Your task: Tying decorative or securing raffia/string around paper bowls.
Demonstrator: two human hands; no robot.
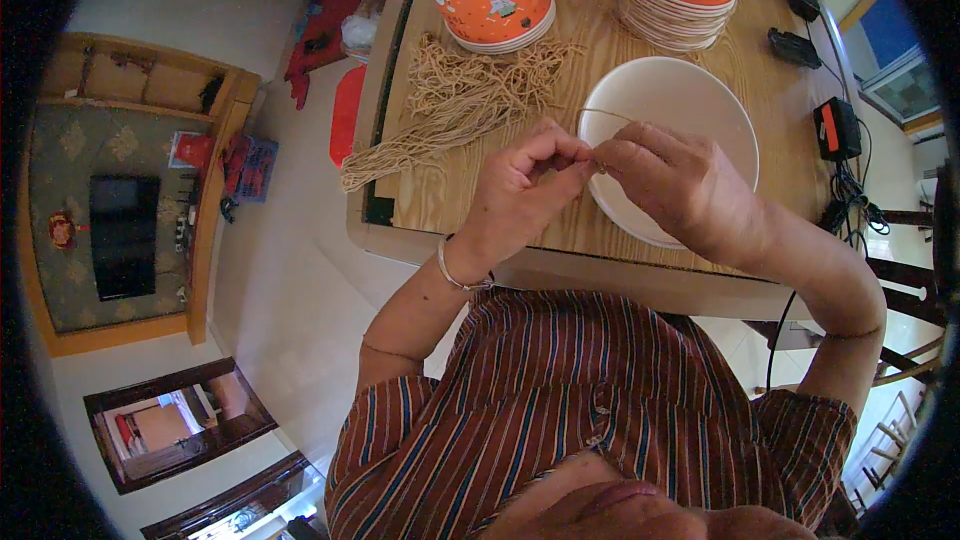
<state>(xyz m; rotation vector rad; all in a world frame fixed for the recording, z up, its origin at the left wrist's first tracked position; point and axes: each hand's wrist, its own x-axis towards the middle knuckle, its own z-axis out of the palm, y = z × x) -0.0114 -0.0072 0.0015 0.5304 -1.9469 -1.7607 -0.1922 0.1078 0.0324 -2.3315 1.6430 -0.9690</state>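
My left hand (pixel 535 178) and my right hand (pixel 685 180) meet fingertip to fingertip at the near left rim of a white paper bucket (pixel 690 90). Both are closed in a pinch on a thin strand of tan twine (pixel 605 114), part of which shows above the right fingers. The fingers hide the exact spot where the strand is gripped. The bucket stands with its mouth up, its inside bare and white. Left of it, a loose bundle of cut twine (pixel 455 115) lies across the wooden table (pixel 480 210).
Two stacks of orange printed paper buckets, a left stack (pixel 490 0) and a right stack (pixel 680 0), stand upside down at the back. Black power adapters (pixel 838 130) and cables line the table's right edge. A red stool (pixel 347 115) is beyond the left edge.
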